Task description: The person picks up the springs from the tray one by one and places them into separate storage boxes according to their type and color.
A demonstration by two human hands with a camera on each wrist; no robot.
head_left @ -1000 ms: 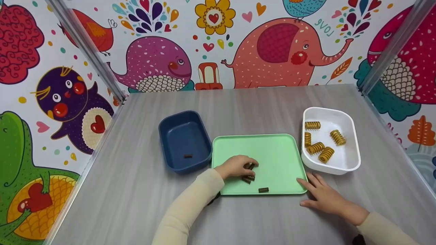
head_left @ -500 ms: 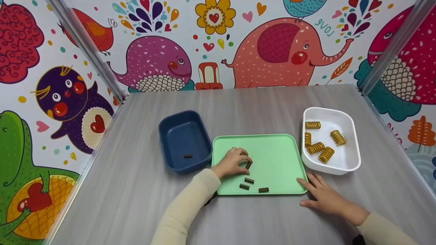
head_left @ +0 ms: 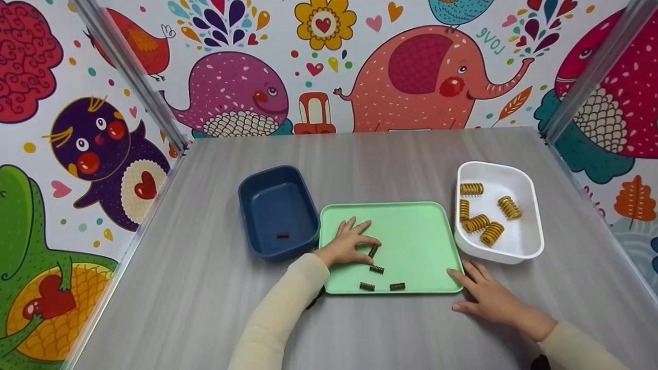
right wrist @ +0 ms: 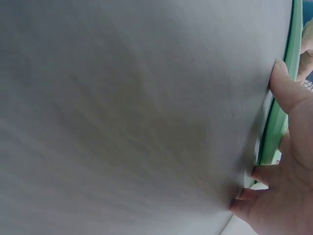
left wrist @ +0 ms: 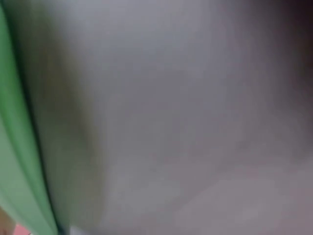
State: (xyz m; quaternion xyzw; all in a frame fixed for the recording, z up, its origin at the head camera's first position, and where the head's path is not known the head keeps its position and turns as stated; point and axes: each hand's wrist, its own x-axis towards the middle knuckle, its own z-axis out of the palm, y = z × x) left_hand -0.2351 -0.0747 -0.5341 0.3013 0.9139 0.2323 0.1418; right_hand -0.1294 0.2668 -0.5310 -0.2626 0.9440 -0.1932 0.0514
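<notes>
My left hand (head_left: 347, 245) is over the left part of the green tray (head_left: 411, 226). Its thumb and index finger pinch a small dark spring (head_left: 373, 251) at its two ends, while the other fingers spread away. Just below lies a second dark spring (head_left: 377, 269). Two more, a left one (head_left: 367, 287) and a right one (head_left: 397, 287), lie along the tray's near edge. With fingers spread, my right hand (head_left: 491, 297) rests at the tray's near right corner, index fingertip on the rim. The left wrist view shows only tray edge and blurred table.
A blue bin (head_left: 272, 205) stands left of the tray, with one dark spring (head_left: 283, 235) inside. To the right, a white bin (head_left: 524, 241) holds several larger yellow springs (head_left: 492, 233). Patterned walls (head_left: 318, 67) with metal posts (head_left: 139, 82) border the grey table (head_left: 390, 164).
The dark springs, bunched under my left hand before, now lie apart, one nearer the tray's front edge. My left hand has shifted slightly left and its outer fingers have spread. My right hand stays put.
</notes>
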